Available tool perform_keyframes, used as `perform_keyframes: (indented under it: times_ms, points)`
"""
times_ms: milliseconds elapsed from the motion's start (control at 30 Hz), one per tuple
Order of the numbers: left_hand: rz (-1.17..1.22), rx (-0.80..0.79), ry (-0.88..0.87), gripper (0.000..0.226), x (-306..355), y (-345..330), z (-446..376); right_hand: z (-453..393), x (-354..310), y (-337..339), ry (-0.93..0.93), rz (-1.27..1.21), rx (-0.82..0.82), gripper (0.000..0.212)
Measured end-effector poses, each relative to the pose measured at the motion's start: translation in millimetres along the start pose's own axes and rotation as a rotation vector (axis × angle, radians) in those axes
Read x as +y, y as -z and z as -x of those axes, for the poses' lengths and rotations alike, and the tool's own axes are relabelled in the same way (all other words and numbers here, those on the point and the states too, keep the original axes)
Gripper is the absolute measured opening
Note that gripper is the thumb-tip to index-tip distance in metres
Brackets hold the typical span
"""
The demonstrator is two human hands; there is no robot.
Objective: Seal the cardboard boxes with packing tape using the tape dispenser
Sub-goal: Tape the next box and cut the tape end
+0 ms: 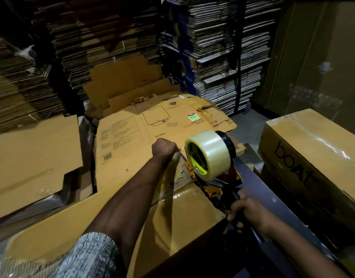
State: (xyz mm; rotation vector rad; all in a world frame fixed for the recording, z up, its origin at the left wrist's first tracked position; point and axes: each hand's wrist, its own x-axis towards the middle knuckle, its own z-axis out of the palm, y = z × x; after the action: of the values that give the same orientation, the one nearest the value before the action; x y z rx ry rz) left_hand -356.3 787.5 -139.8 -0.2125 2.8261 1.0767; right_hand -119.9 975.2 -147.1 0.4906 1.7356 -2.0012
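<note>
**Starting a tape run at the far end of the box**

The cardboard box [184, 213] lies right in front of the person, its top flap torn so the ribbed inner layer shows near the dispenser. The tape dispenser [209, 157] stands on that torn patch, its clear roll upright and facing the camera. The right hand [250, 211] has its fingers wrapped around the black handle. The left hand [164, 147] reaches past the box's far edge with its fingers curled into a fist; it appears to pinch the loose end of the tape, though the film is too clear to see for certain.

To do this step well, the free end should be pressed flat on sound cardboard beyond the tear, then held firm while the right hand draws the dispenser back along the seam. Keeping the roll low and the pull straight should stop wrinkles. The torn surface may grip tape poorly, so extra pressure there would help.

A second, already wrapped box [312, 149] sits to the right, and flat cardboard sheets [32, 153] lie to the left.
</note>
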Motion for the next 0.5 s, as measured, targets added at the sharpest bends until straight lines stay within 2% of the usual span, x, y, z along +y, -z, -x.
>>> perform_keyframes:
  times_ms: [133,233,300,333,400,500]
  points:
    - [-0.156,-0.039,-0.069,0.03,-9.0,1.0,-0.1,-1.3,3.5,3.3,-0.017,0.025,0.022,0.033]
    - [-0.141,0.102,-0.179,0.049,-23.0,2.2,5.7,-2.7,4.7,6.4,-0.039,0.042,0.025,0.032]
    - [-0.081,0.127,-0.3,0.035,-31.2,0.7,11.4,-2.2,3.4,6.7,-0.038,0.048,0.026,0.03]
    - [-0.083,0.082,-0.337,0.028,-33.9,-0.6,14.7,-1.2,2.6,5.8,-0.032,0.044,0.028,0.03]
    - [-0.162,-0.016,-0.347,0.027,-35.8,-0.5,19.7,1.2,0.5,3.0,-0.021,0.026,0.027,0.03]
    - [-0.223,-0.015,-0.347,0.03,-35.9,1.5,18.4,5.4,-2.0,0.3,-0.013,0.015,0.018,0.031]
